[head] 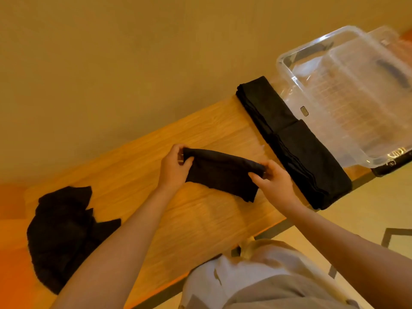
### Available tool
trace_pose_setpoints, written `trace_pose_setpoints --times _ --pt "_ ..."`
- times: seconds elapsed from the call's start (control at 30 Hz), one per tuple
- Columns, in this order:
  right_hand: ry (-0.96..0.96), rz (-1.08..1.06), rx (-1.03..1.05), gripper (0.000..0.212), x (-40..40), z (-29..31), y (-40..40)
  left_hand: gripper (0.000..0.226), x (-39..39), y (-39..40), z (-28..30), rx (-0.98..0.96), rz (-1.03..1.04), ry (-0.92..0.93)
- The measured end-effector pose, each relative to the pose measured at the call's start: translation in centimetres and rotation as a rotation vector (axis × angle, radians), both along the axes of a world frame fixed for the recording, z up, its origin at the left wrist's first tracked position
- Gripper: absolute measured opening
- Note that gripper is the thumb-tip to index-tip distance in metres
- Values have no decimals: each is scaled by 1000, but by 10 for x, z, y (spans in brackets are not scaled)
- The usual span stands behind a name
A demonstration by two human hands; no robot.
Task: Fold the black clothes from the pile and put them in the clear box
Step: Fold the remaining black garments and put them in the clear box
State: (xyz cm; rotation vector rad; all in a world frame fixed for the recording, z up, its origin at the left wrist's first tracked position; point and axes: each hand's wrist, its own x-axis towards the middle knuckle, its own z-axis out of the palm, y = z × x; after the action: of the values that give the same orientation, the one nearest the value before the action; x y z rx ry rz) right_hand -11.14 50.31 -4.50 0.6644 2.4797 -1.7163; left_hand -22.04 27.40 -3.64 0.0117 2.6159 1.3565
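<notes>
A small black cloth [220, 175] hangs folded just above the wooden table [200, 219], its top edge stretched between my hands. My left hand [175, 168] pinches the left end and my right hand [273, 180] pinches the right end. A loose pile of black clothes [64, 233] lies at the table's left end. Two folded black clothes [296, 143] lie in a row beside the clear box [347, 94], which stands at the table's right end with nothing black visible inside.
A plain wall runs behind the table. A dark packet with gold print [394, 163] sits under the box's near corner. The floor with dark lines [379, 219] lies to the right of the table's edge.
</notes>
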Motion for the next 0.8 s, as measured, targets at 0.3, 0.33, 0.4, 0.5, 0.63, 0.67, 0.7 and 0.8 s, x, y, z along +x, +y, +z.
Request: trace_pose_setpoints --times 0.3,0.33,0.4,0.5,0.63,0.67,0.7,0.8 --pt "52 -449 -51 35 -35 27 31 47 -97 96 38 -1 -218 149" --pt "46 -500 -76 36 -44 30 36 48 -110 110 43 -5 -244 163" --pt "36 -597 -110 40 -61 32 45 49 -136 137 52 -26 -294 183" --pt "14 -741 -183 44 -87 28 57 49 -173 179 55 -91 -364 206" --pt "-4 -936 -332 42 -115 18 69 47 -210 228 42 -198 -428 186" --pt "3 -966 -336 39 -120 16 71 45 -216 237 38 -223 -453 182" --pt "9 -983 -322 36 -124 15 73 44 -219 244 33 -245 -475 179" --pt "19 -982 -288 35 -127 11 76 42 -226 256 17 -295 -503 176"
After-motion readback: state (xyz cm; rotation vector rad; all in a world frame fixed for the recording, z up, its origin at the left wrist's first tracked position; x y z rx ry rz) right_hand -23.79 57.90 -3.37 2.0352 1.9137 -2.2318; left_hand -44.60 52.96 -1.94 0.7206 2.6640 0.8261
